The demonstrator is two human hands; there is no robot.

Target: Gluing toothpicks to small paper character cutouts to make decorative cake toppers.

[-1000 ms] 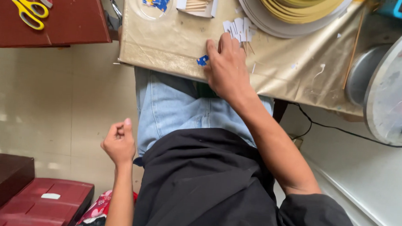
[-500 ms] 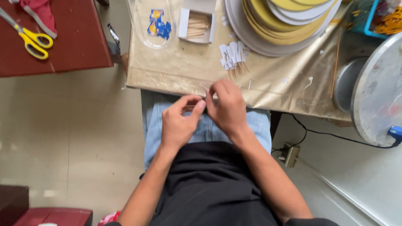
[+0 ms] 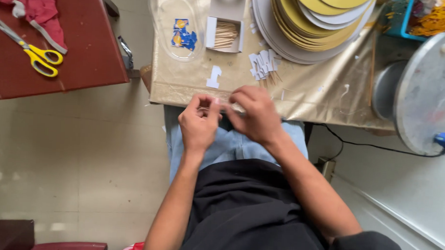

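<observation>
Seated at a work table (image 3: 302,100) draped in gold-coloured sheeting, a person brings both hands together at the table's near edge, above a lap in pale blue jeans. Left hand (image 3: 199,123) has its fingers curled in, thumb and forefinger pinched at the tips; right hand (image 3: 255,115) is likewise curled, its fingertips meeting those of the left. Whatever small piece sits between the two pinches is too tiny to make out, so it cannot be told what the fingers have hold of.

At 12 o'clock from the hands, near but apart, lies a cluster of small white paper cutouts on toothpicks (image 3: 263,66), with a single white cutout (image 3: 214,76) flat on the sheeting at about 11 o'clock. Farther along the 12 o'clock line stands an open white box of toothpicks (image 3: 225,35); just beside it at 11 o'clock, a clear plastic lid holds blue and orange stickers (image 3: 182,36). A stack of round gold and white cake boards (image 3: 310,24) fills the far edge at 1 o'clock.

Well apart at 10 o'clock, yellow-handled scissors (image 3: 35,54) rest on a dark red table (image 3: 81,61) beside red cloth (image 3: 36,7). At 3 o'clock, off the table's right end, a round metal turntable (image 3: 425,97) shows, with a black cable (image 3: 369,147) trailing below it across the pale floor.
</observation>
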